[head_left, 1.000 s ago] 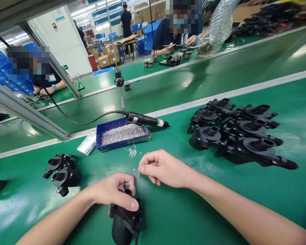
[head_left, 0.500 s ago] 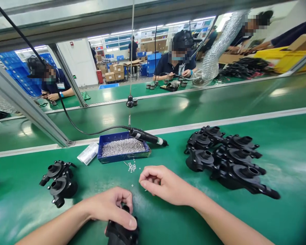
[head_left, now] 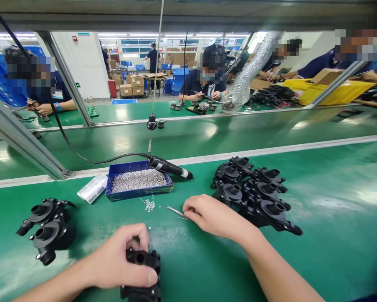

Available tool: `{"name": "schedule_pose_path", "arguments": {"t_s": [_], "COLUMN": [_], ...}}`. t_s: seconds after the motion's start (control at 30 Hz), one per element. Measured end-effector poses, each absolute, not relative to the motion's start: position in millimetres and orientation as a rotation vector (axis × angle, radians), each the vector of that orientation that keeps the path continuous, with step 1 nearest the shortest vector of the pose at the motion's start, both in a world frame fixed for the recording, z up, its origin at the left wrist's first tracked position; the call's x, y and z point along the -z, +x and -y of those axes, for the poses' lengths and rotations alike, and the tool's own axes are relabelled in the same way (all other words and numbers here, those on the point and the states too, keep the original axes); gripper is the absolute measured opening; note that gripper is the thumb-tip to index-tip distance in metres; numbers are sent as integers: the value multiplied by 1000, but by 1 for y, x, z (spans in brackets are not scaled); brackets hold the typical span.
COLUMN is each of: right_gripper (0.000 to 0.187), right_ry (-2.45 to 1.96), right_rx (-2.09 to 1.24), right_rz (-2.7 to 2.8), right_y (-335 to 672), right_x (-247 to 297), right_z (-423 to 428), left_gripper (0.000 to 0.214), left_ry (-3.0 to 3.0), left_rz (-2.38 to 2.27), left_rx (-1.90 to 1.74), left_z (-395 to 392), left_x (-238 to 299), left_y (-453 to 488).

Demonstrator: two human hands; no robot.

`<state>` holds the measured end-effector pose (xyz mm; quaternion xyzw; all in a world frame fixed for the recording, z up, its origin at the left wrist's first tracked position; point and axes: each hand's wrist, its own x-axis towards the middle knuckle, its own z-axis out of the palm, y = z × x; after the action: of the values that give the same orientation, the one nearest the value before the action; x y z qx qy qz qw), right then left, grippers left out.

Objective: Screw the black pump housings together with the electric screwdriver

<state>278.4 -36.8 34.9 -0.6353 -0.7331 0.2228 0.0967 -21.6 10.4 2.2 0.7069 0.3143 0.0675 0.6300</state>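
Observation:
My left hand (head_left: 120,260) is wrapped round a black plastic housing (head_left: 142,272) at the bottom of the view, thumb across its front. My right hand (head_left: 211,216) rests on the green mat with curled fingers pinching thin metal tweezers (head_left: 177,212), whose tips point left toward a small scatter of tiny silver washers (head_left: 149,204). Just behind them stands a blue tray (head_left: 138,193) filled with the same small silver parts.
A black electric screwdriver (head_left: 169,168) on a cable lies beside the tray. Several black housings (head_left: 254,193) are piled at right, two more (head_left: 45,228) at left. A clear plastic bag (head_left: 92,188) lies left of the tray. Other people work across the green conveyor (head_left: 207,130).
My right hand has shifted right and lowered to the mat; the tweezers now stick out flat to the left. My left hand has turned the housing so its top port shows. The camera tilted up.

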Motion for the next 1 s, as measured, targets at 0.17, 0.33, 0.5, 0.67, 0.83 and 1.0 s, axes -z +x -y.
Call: {"name": "schedule_pose_path", "arguments": {"t_s": [0.17, 0.33, 0.5, 0.67, 0.83, 1.0], "right_gripper": [9, 20, 16, 11, 17, 18], "right_ry": [-1881, -1951, -1961, -2006, -2024, -1902], "right_rx": [-715, -619, -676, -626, -558, 61], "right_rz": [2183, 2182, 2220, 2226, 2315, 1808], "right_y": [271, 263, 263, 261, 259, 281], "right_x": [-32, -34, -33, -30, -29, -35], "right_z": [37, 38, 36, 36, 40, 32], "left_gripper": [47, 66, 58, 55, 51, 52], "left_ry": [1936, 1844, 1785, 1715, 1606, 1561], "left_rz": [-765, -819, -791, -851, -848, -808], "left_rx": [-332, -156, -43, -20, 19, -21], "left_z": [15, 21, 21, 23, 22, 21], "left_x": [-12, -26, -32, -28, -24, -16], "left_y": [-10, -8, -14, -14, -14, -15]}}
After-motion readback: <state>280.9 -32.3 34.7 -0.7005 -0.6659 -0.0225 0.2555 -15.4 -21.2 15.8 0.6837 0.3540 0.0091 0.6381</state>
